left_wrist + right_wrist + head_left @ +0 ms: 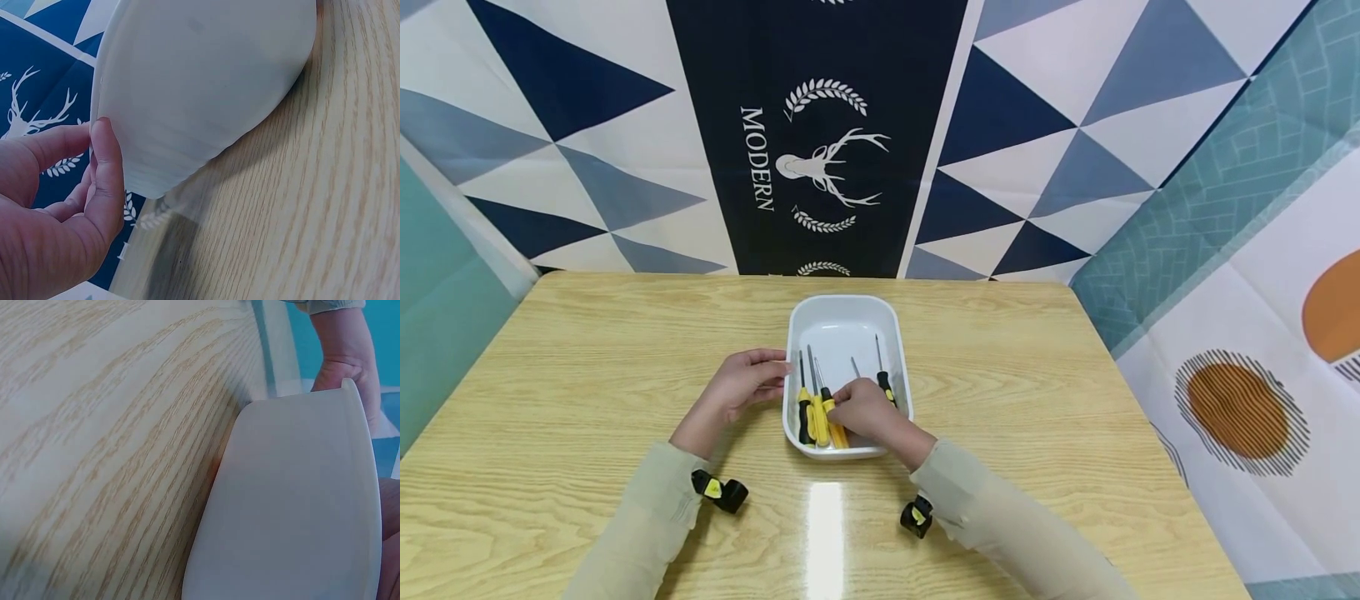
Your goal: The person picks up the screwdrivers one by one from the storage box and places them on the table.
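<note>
A white plastic tray (848, 317) lies on the table with several screwdrivers in it. My left hand (747, 385) pinches the tray's left rim; in the left wrist view, the fingers (107, 169) of that hand meet the rim. Inside the tray, my right hand (868, 410) has its fingertips on the handle of a black-and-yellow screwdriver (827, 400). To the left lie a yellow screwdriver (819, 425) and another black-and-yellow screwdriver (805, 412). A further screwdriver (883, 381) rests along the right wall. One thin shaft (854, 367) shows above my right hand, its handle hidden.
Wood-grain table (625, 358) surrounds the tray on all sides. Behind its far edge hangs a patterned cloth (820, 167) with triangles and a deer head. Each sleeve carries a small black device (722, 492) at the wrist.
</note>
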Motion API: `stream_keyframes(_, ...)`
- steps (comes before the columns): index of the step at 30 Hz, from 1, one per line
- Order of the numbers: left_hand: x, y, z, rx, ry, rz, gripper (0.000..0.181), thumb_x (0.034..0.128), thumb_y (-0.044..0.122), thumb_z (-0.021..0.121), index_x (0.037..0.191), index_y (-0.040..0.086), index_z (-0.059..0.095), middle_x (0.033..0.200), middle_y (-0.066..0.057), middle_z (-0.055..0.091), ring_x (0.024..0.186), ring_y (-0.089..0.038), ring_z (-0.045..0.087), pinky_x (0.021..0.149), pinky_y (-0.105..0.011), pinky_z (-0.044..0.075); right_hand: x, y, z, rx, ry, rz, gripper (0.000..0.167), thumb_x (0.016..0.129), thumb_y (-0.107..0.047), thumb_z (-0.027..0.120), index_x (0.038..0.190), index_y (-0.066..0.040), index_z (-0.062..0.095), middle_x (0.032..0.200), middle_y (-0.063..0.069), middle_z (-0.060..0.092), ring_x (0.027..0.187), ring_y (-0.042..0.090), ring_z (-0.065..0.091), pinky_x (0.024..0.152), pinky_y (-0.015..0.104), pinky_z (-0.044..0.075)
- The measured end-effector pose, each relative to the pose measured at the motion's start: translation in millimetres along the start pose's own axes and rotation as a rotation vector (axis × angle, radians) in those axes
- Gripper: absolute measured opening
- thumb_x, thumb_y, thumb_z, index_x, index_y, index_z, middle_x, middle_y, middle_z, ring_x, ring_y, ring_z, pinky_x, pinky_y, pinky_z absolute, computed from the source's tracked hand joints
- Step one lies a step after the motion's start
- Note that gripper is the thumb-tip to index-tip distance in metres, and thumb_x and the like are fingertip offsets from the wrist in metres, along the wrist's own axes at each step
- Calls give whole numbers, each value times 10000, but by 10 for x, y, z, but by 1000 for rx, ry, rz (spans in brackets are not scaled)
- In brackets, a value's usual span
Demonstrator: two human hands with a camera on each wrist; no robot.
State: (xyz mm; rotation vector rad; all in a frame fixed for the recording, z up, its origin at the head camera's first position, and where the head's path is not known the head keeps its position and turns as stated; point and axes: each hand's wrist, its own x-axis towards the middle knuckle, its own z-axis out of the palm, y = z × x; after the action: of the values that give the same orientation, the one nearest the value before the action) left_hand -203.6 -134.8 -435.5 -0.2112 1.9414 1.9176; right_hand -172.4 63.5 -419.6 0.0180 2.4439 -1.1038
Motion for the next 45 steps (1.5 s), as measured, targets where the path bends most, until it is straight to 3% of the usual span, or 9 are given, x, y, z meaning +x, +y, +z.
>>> stream_keyframes(7, 5, -1, 0, -4, -4, 10, 497, 897, 157, 628, 1309, -60, 454, 970, -56, 607, 761, -92, 615, 709, -206, 568, -10, 7, -13, 99, -31, -5, 270, 828, -50, 632, 1087, 23, 652, 1053, 120, 639, 816, 147, 608, 636, 220, 513)
stream_keyframes(14, 3, -15, -5, -6, -1, 3, 496, 897, 150, 626, 1314, -54, 451, 932, -31, 609, 744, -82, 617, 696, -200, 567, 16, 21, -15, 170, -34, 37, 283, 811, -46, 634, 1089, 8, 637, 1049, 106, 615, 825, 147, 579, 642, 212, 497)
stream_keyframes(22, -6, -20, -4, -1, 4, -2, 495, 899, 155, 626, 1315, -48, 451, 925, -20, 614, 743, -75, 623, 695, -200, 568, 26, 33, -32, 237, -33, 25, 305, 787, -29, 616, 1086, 29, 626, 1004, 116, 620, 745, 140, 561, 607, 203, 495)
stream_keyframes(30, -2, -11, -6, 0, -6, 7, 507, 897, 152, 628, 1318, -59, 443, 942, -40, 618, 739, -80, 624, 694, -200, 568, 44, 14, -91, 308, -49, 63, 275, 807, -68, 634, 1073, -1, 607, 986, 95, 617, 745, 135, 592, 663, 233, 546)
stream_keyframes(39, -8, 0, 5, -16, -3, 5, 479, 902, 115, 607, 1312, -73, 445, 911, -33, 628, 736, -92, 627, 695, -206, 570, 9, 2, -173, 429, -93, 46, 363, 822, -40, 626, 1169, 51, 568, 995, 152, 660, 712, 123, 617, 735, 281, 574)
stream_keyframes(45, -19, 8, 6, -18, -10, 6, 486, 901, 116, 608, 1315, -78, 442, 867, 4, 628, 730, -80, 626, 692, -199, 568, 19, 32, -197, 447, -116, 46, 376, 833, -43, 642, 1192, 43, 575, 1040, 168, 670, 736, 130, 631, 754, 294, 573)
